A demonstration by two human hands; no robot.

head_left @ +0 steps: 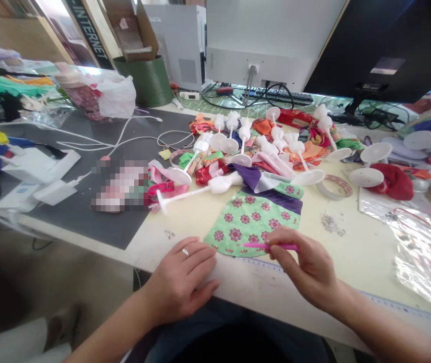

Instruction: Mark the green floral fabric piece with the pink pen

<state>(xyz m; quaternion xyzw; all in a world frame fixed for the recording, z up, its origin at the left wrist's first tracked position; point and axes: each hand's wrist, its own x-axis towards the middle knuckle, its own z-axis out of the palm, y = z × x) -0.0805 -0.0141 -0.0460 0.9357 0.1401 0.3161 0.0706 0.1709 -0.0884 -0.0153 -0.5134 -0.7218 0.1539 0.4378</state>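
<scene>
A small white mannequin (221, 184) on a thin stem with a disc base lies on its side, wearing a purple top (252, 176) and a green skirt (244, 218) with red flower prints. The skirt is spread flat toward the table's front edge. Between the thumb and fingers of my right hand (306, 264) is a thin pink pen-like stick (253, 245), its tip over the skirt's lower part. My left hand (185, 280) lies with fingers stretched out on the table edge, fingertips at the skirt's lower left corner. A ring is on one finger.
Several dressed white mannequins (245, 132) crowd the table behind. A tape roll (334, 187) and small shiny beads (332, 223) lie to the right, near clear plastic bags (427, 252). White cables (113, 143) and adapters (43, 164) are on the left. Monitors (257, 40) stand at the back.
</scene>
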